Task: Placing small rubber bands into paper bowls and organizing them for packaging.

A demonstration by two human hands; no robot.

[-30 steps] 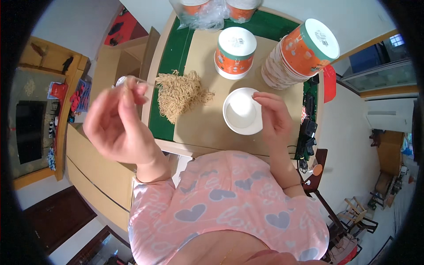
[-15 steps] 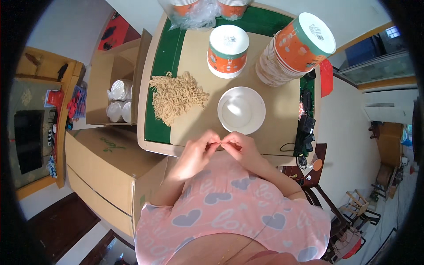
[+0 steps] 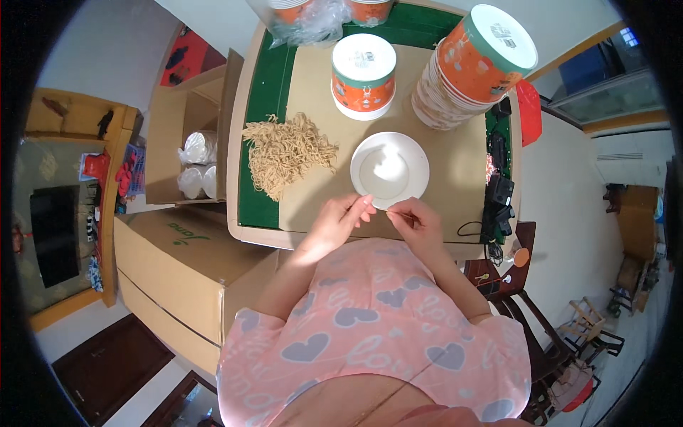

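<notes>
My left hand (image 3: 340, 219) is closed in a pinch just in front of a white round tub (image 3: 410, 179), which stands with its mouth upward. My right hand (image 3: 420, 224) pinches too, a little to the right, at the tub's near rim. Whatever lies between the fingertips is too small to make out. To the left of the tub lies a tangled heap of tan strands (image 3: 284, 153). Beyond it an upside-down orange paper tub (image 3: 364, 92) with a green band rests on the brown board.
A tall leaning stack of orange tubs (image 3: 484, 64) stands at the right. Black adapters and cables (image 3: 501, 192) line the table's right edge. Plastic-wrapped tubs (image 3: 306, 28) sit at the back. Cardboard boxes (image 3: 192, 249) crowd the left side.
My hands have moved apart from each other and slightly forward, to the near rim of the white tub. The view has shifted a little. The heap and stacks stay in place.
</notes>
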